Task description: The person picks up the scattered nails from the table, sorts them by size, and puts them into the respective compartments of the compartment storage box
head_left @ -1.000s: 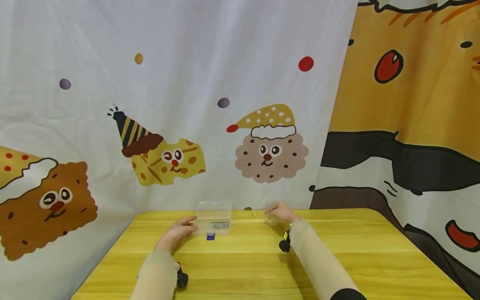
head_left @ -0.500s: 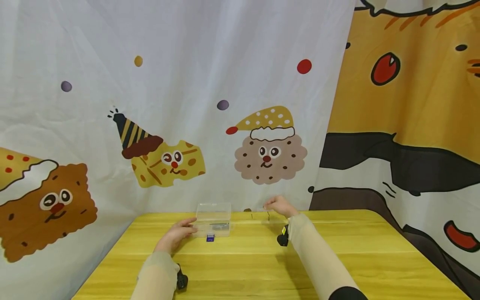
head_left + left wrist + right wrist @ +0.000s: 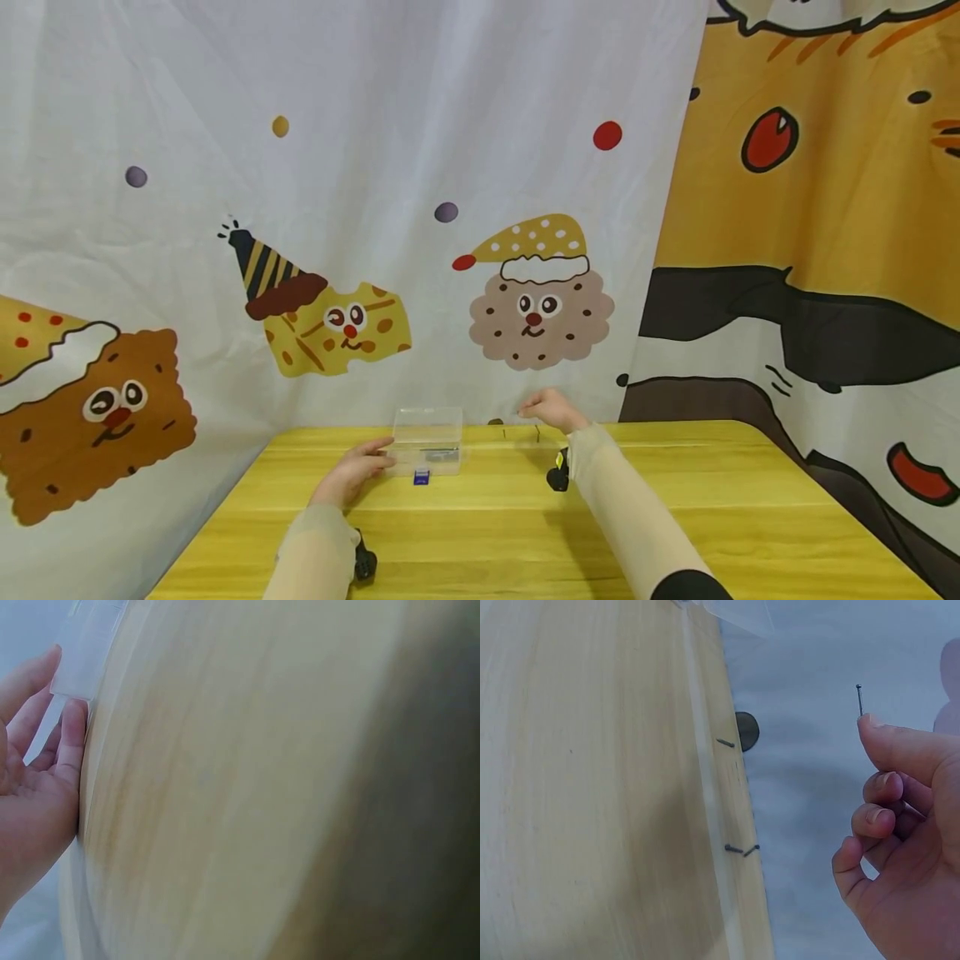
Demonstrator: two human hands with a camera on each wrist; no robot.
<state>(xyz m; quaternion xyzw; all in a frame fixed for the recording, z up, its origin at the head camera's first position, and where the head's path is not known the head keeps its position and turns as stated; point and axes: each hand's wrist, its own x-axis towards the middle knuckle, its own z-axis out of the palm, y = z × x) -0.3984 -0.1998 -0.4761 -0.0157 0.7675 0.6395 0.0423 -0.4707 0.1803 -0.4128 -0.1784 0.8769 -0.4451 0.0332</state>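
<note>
One fastener (image 3: 860,701) held by the right hand (image 3: 555,408); three loose on the table (image 3: 465,542)

Markings: the blue tab (image 3: 422,477) at the front of the clear box (image 3: 405,458) bears a pale mark, too small to read. The yellow patch (image 3: 558,459) on the black device (image 3: 558,479) at the right wrist is likewise illegible.

Count: four fasteners are seen outside the box in the right wrist view — one held, three lying near the table's far edge. Two of these, the first loose fastener (image 3: 733,849) and the second loose fastener (image 3: 751,850), lie end to end or nearly so; contact cannot be determined. The third loose fastener (image 3: 725,742) lies apart, nearer the box. Whether they are nails or screws cannot be told. The one box stands with its lid (image 3: 427,422) raised at the back; dark contents (image 3: 442,455) lie inside, number not determinable.

Hands: the right thumb pinches the fastener by its lower end, head upward, off the table; the opposing finger is hidden and the remaining fingers are curled. The left hand (image 3: 351,472) has its fingers apart, tips against the box's left side.

Surface and room: yellowish wood-grain table with rounded far corners. Behind it hangs a white cloth (image 3: 360,100) printed with three small cartoon figures; a large orange figure (image 3: 825,200) fills the right side.
</note>
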